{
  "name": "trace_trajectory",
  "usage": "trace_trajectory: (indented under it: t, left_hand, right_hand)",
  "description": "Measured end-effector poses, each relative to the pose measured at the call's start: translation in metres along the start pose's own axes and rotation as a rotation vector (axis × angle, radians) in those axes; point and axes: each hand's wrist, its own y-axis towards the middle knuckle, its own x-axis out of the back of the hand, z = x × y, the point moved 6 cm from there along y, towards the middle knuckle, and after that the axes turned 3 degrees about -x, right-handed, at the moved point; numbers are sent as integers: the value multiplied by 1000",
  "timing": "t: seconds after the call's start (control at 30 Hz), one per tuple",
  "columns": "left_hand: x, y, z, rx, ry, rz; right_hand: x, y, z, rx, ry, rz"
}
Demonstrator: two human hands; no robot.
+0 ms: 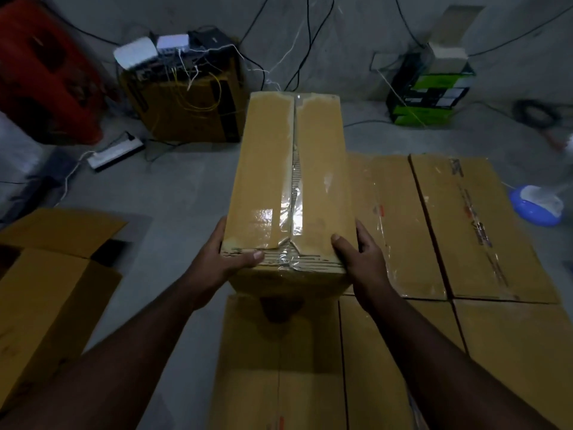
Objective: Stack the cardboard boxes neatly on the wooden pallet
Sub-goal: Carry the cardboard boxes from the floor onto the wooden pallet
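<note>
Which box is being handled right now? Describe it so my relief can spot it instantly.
Start from the layer of flat-topped cardboard boxes filling the lower right of the view. At its left edge one long taped box stands above the layer, gripped at its near end by the left hand and right hand. It alone is raised, with glossy, wrinkled clear tape along its centre seam.

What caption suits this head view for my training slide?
Both hands hold a taped cardboard box above boxes already laid side by side.
</note>
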Motion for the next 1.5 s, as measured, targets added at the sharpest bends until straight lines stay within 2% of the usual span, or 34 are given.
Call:
trace_trajectory:
  t: [0.07,0.17,0.23,0.33,0.47,0.67,0.83,0.93,1.03,1.2,1.3,1.4,1.43,1.5]
  left_hand:
    - [4,5,9,7,4,-47]
    - [13,1,36,152,-130,-205]
    - [12,-2,60,261,-250,-213]
    - [2,-6,101,401,-301,-197]
    - [-3,-2,136,337,-348,-230]
    - [-1,13,141,251,-337,-244]
    - [-9,23,140,238,-355,-229]
    - [-2,25,142,254,-368,-304]
    - [6,25,142,263,-339,-370]
    - [0,13,145,301,-335,-383]
    - [-11,-16,144,361,-258,-426]
    - [-16,-68,143,411,31,-420]
    - [-17,-90,138,384,146,-379]
    - [-28,-135,122,325,286,-256]
  right_hand:
    - [0,5,-7,-10,50,11]
    - [1,-2,-31,-136,253,1]
    - [2,-13,-56,-282,362,-56]
    - [-4,-21,-96,-448,367,-65]
    - [-13,-14,-119,-462,406,-61]
    - [-14,0,-122,-479,448,-44]
    - [-10,7,-114,-413,425,-57]
    - [-16,7,-113,-378,432,-20]
    - [-26,2,-116,-386,428,36]
    - [-19,1,-118,-430,365,-5]
    - [-12,-16,-125,-431,186,-69]
    - [2,-63,-129,-390,-83,-204]
    - [5,-86,-125,-346,-124,-213]
    - [4,-133,-106,-245,-176,-124]
